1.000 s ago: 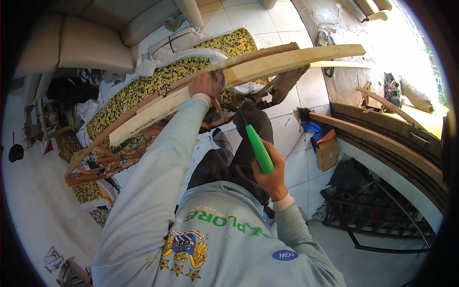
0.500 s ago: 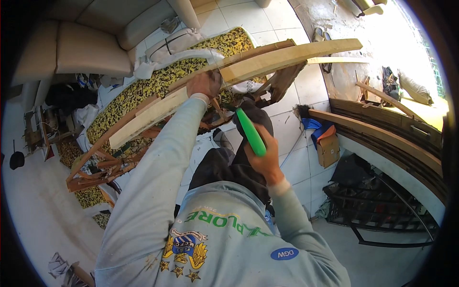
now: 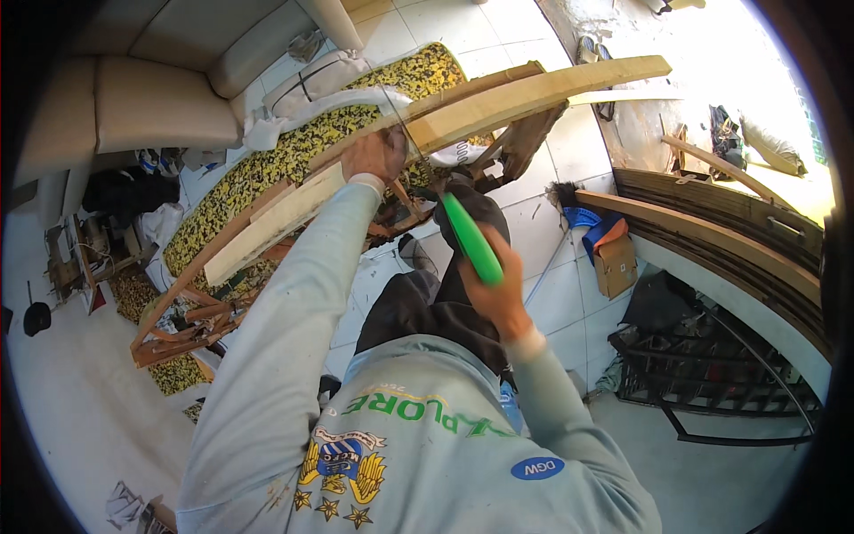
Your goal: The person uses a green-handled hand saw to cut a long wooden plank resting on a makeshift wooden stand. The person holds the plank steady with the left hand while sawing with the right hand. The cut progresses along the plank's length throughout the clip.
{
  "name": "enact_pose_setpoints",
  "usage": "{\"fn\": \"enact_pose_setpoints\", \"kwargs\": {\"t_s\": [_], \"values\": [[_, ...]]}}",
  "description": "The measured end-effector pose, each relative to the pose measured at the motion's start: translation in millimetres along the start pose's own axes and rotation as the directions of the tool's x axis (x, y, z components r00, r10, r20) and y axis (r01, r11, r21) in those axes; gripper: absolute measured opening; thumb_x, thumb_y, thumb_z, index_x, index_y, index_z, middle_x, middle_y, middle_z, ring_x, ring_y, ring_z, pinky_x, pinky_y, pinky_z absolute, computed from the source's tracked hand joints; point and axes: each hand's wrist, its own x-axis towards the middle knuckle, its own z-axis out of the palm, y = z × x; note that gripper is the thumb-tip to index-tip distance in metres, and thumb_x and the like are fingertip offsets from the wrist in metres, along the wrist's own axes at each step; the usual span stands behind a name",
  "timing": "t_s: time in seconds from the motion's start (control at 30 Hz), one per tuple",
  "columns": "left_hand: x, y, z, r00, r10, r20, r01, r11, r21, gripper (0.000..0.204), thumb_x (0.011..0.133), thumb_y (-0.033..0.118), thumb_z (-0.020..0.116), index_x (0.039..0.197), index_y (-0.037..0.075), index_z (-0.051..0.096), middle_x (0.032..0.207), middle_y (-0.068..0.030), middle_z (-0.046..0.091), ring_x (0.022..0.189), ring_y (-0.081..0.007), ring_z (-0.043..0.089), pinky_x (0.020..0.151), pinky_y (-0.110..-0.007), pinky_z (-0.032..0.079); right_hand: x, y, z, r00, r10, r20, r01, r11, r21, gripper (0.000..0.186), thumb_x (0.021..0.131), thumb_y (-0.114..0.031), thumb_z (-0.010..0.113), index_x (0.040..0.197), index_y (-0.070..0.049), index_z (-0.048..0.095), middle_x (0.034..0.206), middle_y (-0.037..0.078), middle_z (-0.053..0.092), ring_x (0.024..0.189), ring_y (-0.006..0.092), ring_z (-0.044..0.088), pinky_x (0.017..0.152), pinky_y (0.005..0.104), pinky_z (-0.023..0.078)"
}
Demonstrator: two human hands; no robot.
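My right hand (image 3: 500, 280) is wrapped around the green handle (image 3: 471, 240) of a handsaw. The saw's thin blade (image 3: 398, 116) runs up and across a long pale wooden board (image 3: 534, 96), just to the right of my left hand. My left hand (image 3: 377, 155) is closed on the board, pressing it against a curved wooden frame (image 3: 213, 240) of darker brown wood. The board slants from lower left to upper right, and its right end sticks out past the frame. My raised knee, in dark trousers, is under the work beside the saw handle.
Speckled yellow-and-black foam (image 3: 231, 196) lies behind the frame. A beige sofa (image 3: 165, 102) fills the far left. To the right are a cardboard box (image 3: 614, 267), a blue broom (image 3: 581, 218), stacked timber (image 3: 712, 233) and a black metal rack (image 3: 703, 369). Sandals (image 3: 594, 53) lie near the bright doorway.
The right hand has shifted slightly down and right with the saw, and more of the blade shows above the board. My left hand keeps its hold; the view has shifted a little.
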Motion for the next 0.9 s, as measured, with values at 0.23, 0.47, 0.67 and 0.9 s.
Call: {"fn": "enact_pose_setpoints", "kwargs": {"t_s": [0.23,0.47,0.67,0.9], "values": [[1,4,-1,0.999,0.036,-0.027,-0.036,0.999,0.006,0.061,0.108,0.055,0.04,0.112,0.014,0.084,0.11,-0.0244,0.08,0.109,-0.0438,0.077,0.103,-0.054,0.057,30,6,15,0.997,0.062,0.047,-0.063,0.998,0.021,0.045,0.086,-0.005,0.074,0.131,-0.002,0.07,0.105,0.024,0.077,0.096,0.0439,0.078,0.081,0.0401,0.061],[0,-3,11,0.993,0.047,-0.11,-0.046,0.999,0.007,0.059,0.109,0.049,0.039,0.112,0.011,0.083,0.109,-0.0239,0.081,0.107,-0.0444,0.077,0.1,-0.055,0.058,-7,-5,-6,0.996,0.081,0.035,-0.08,0.996,-0.033,0.04,0.086,0.002,0.066,0.126,0.001,0.071,0.098,0.018,0.074,0.088,0.0229,0.075,0.083,0.0331,0.057],[-1,2,0,0.999,0.05,0.018,-0.051,0.997,0.059,0.058,0.109,0.047,0.037,0.117,0.009,0.081,0.116,-0.0253,0.079,0.111,-0.0435,0.075,0.103,-0.055,0.057,72,16,39,0.998,0.057,0.007,-0.057,0.998,0.04,0.037,0.088,-0.001,0.068,0.125,0.0,0.071,0.1,0.022,0.075,0.084,0.027,0.073,0.08,0.0368,0.057],[-3,-10,5,0.998,0.042,-0.056,-0.045,0.998,-0.049,0.057,0.108,0.045,0.038,0.114,0.007,0.081,0.114,-0.0276,0.078,0.106,-0.0453,0.076,0.098,-0.056,0.058,-43,-20,-38,0.987,0.138,0.088,-0.134,0.99,-0.048,0.043,0.089,0.004,0.066,0.132,0.004,0.072,0.104,0.012,0.078,0.092,0.0178,0.074,0.085,0.0341,0.058]]}}
